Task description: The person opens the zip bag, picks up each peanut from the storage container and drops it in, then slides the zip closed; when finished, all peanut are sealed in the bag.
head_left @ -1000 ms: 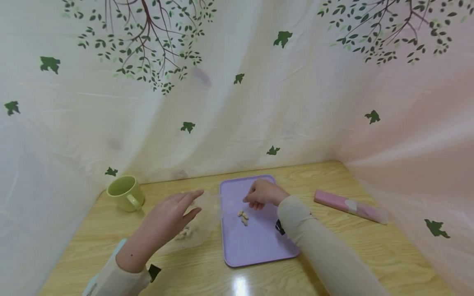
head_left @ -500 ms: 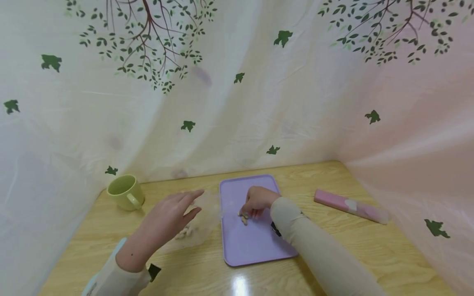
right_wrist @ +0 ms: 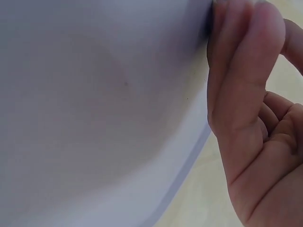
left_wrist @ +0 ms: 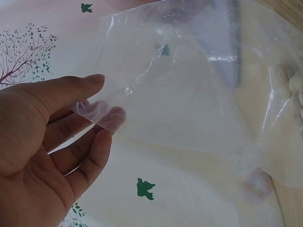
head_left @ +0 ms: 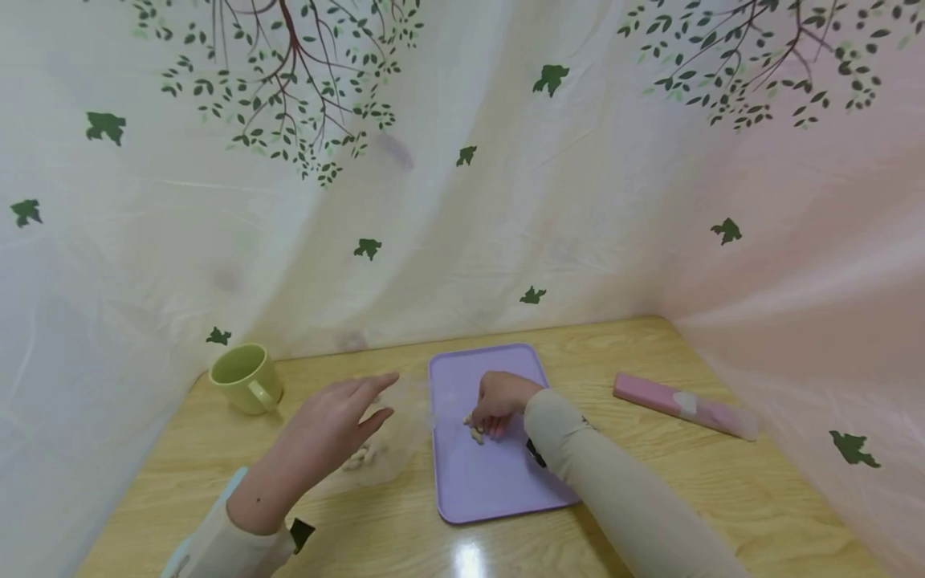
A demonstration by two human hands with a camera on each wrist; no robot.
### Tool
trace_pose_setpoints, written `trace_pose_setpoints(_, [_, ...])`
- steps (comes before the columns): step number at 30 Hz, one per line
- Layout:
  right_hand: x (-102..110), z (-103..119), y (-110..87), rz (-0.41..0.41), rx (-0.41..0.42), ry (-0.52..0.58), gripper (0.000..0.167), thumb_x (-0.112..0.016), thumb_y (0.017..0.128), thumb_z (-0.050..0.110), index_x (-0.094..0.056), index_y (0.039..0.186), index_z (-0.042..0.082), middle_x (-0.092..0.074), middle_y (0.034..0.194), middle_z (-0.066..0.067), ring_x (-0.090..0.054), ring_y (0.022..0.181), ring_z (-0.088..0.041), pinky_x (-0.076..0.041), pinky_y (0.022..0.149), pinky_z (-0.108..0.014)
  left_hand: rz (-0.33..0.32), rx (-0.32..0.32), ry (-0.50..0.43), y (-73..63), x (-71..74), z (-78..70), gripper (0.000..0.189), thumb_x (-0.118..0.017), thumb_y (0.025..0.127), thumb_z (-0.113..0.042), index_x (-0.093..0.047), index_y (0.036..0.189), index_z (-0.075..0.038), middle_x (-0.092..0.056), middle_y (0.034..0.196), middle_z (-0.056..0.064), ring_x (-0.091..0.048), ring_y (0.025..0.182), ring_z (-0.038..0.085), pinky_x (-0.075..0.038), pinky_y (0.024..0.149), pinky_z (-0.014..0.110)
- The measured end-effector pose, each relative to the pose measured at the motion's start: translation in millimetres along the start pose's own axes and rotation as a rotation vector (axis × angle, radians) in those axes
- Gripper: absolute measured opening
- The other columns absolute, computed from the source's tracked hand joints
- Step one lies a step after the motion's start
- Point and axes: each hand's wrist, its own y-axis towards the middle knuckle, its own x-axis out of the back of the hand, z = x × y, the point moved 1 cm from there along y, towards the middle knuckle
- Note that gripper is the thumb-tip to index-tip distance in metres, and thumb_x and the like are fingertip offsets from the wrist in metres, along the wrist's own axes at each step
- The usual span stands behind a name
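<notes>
My left hand (head_left: 332, 417) holds the mouth of a clear plastic bag (left_wrist: 180, 113), thumb on one side and fingertips behind the film. Several peanuts (head_left: 358, 456) lie in the bag's lower part, at the right edge of the left wrist view. My right hand (head_left: 502, 397) reaches down onto the purple tray (head_left: 491, 490), fingers curled and fingertips right at a small group of peanuts (head_left: 476, 436). Those fingertips cover part of the group, and I cannot tell whether a peanut is pinched. In the right wrist view the fingers (right_wrist: 246, 71) point at the tray surface, peanuts hidden.
A green mug (head_left: 246, 379) stands at the back left of the wooden table (head_left: 383, 530). On the right lies a long pink box (head_left: 682, 404). Part of a light blue object (head_left: 234, 482) shows behind my left wrist. A printed curtain (head_left: 462, 209) surrounds the table's back and sides.
My right hand has come down toward me, from above the tray to the peanuts on it, and its fingertips now overlap them. The left hand and the bag have stayed in place.
</notes>
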Motion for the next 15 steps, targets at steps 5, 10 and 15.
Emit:
trace_pose_setpoints(5, [3, -2, -5.4, -0.002, 0.008, 0.022, 0.02, -0.077, 0.092, 0.009, -0.077, 0.074, 0.001, -0.072, 0.063, -0.005, -0.066, 0.051, -0.009, -0.063, 0.057, -0.026, 0.003, 0.003, -0.001, -0.5, -1.2, -1.6, 0.06, -0.094, 0.08, -0.012, -0.069, 0.133, -0.005, -0.082, 0.102, 0.008, -0.076, 0.077, 0.02, -0.064, 0.066, 0.034])
trace_pose_setpoints(10, [9, -5, -11.1, 0.001, 0.03, 0.071, 0.013, -0.074, 0.092, 0.009, -0.077, 0.082, 0.001, -0.075, 0.071, -0.007, -0.068, 0.055, -0.011, -0.065, 0.061, -0.028, 0.008, 0.017, 0.0, -0.2, -2.3, -2.1, 0.057, -0.093, 0.082, -0.013, -0.069, 0.133, -0.004, -0.082, 0.102, 0.008, -0.077, 0.079, 0.021, -0.065, 0.067, 0.034])
trace_pose_setpoints(15, [22, -4, -17.7, -0.02, 0.081, 0.111, 0.012, -0.074, 0.093, 0.012, -0.08, 0.09, 0.002, -0.078, 0.077, -0.008, -0.071, 0.061, -0.011, -0.066, 0.065, -0.029, 0.014, 0.022, -0.005, 1.2, -2.9, -2.0, 0.057, -0.092, 0.082, -0.013, -0.069, 0.134, -0.004, -0.082, 0.103, 0.008, -0.077, 0.08, 0.021, -0.065, 0.068, 0.035])
